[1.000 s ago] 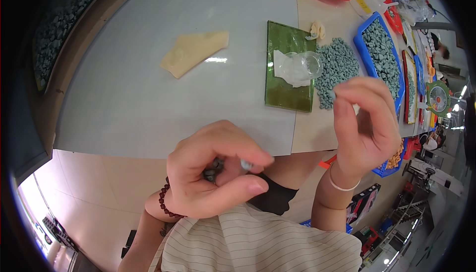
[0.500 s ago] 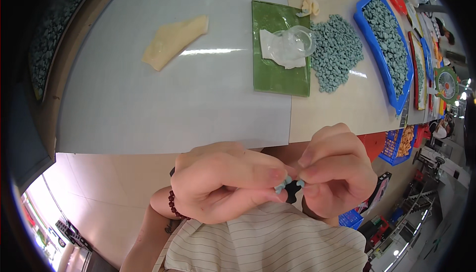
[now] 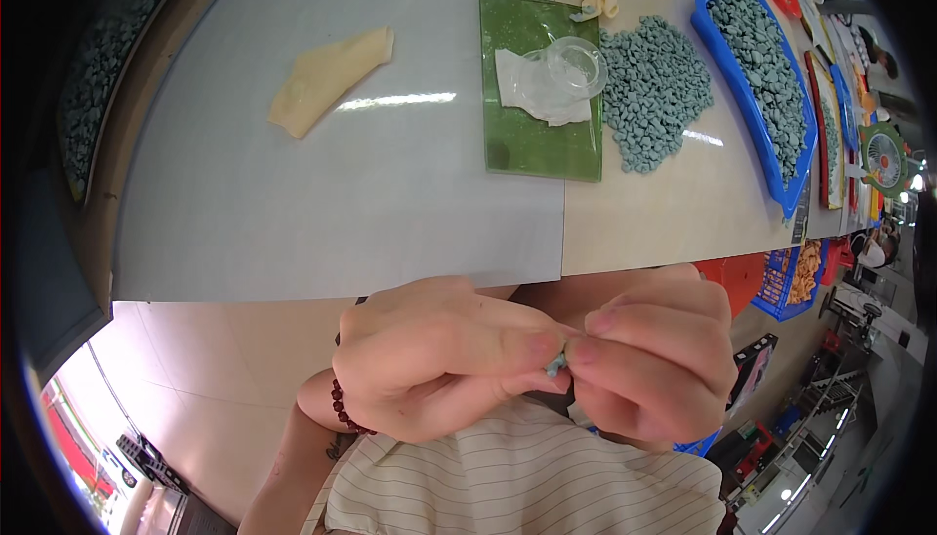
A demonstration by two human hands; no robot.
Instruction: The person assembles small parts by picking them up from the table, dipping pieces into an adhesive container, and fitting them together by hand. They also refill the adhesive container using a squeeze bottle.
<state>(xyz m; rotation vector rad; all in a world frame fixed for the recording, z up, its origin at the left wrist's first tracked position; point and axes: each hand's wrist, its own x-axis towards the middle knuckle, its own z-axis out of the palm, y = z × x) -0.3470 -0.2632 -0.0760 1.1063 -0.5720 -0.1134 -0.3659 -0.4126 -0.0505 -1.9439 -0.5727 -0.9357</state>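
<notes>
Just off the table's near edge, the left hand pinches a stone; the right hand's fingers press together against it, perhaps pinching too.

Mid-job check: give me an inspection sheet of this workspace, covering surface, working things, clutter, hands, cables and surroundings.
Surface: grey sheet beside beige tabletop; both show glare.
Working things: loose blue-green stones lie between the green plate and the blue tray, which holds more.
Clutter: tan flat piece on the grey sheet; clear cup at white paper on the plate.
Left hand: pinches a small blue-green piece.
Right hand: fingers curled, tips at that piece; anything inside is hidden.
Cables: thin dark line lower left, possibly one.
Surroundings: green fan, blue crate at right.
</notes>
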